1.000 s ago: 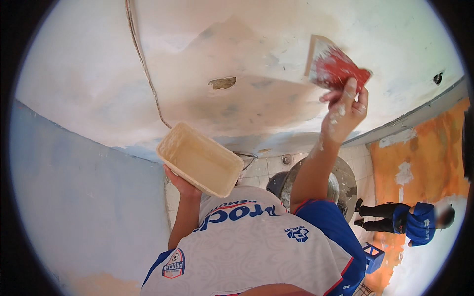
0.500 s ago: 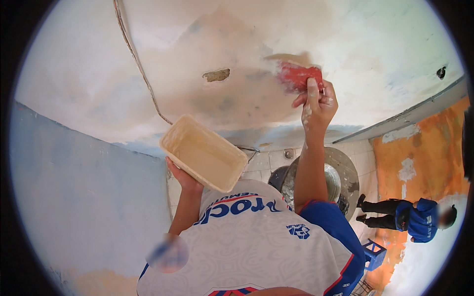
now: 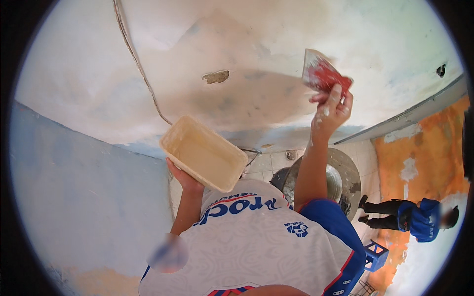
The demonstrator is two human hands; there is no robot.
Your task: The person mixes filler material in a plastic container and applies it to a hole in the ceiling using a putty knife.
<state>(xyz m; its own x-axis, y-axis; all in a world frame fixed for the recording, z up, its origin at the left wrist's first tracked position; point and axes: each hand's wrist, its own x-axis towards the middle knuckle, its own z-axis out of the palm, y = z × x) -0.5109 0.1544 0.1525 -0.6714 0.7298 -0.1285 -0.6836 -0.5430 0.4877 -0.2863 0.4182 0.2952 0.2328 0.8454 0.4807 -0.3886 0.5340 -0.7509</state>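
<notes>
My left hand (image 3: 185, 176) grips a cream rectangular tub (image 3: 217, 145) by its lower left side, and the tub's inside is coated in a pale beige layer. In my right hand (image 3: 332, 112) is a red scraper (image 3: 326, 75) smeared with white, pinched between thumb and fingers. White smears mark that hand and wrist. The scraper's blade is tilted up in front of the pale, patchy wall (image 3: 266, 29); whether it touches the wall I cannot tell. A chipped hole (image 3: 216, 77) shows in the wall to the scraper's left.
A cable (image 3: 138, 64) runs down the wall to behind the tub. Below my right forearm stands a round grey basin (image 3: 348, 170) on the tiled floor. At right are a blue stool (image 3: 376, 255), an orange wall (image 3: 395, 158) and another person (image 3: 422, 219) in blue. A blue-grey wall (image 3: 89, 187) stands left.
My right hand has moved right and slightly down, and the scraper has turned so its blade points up. The left hand and tub have hardly moved.
</notes>
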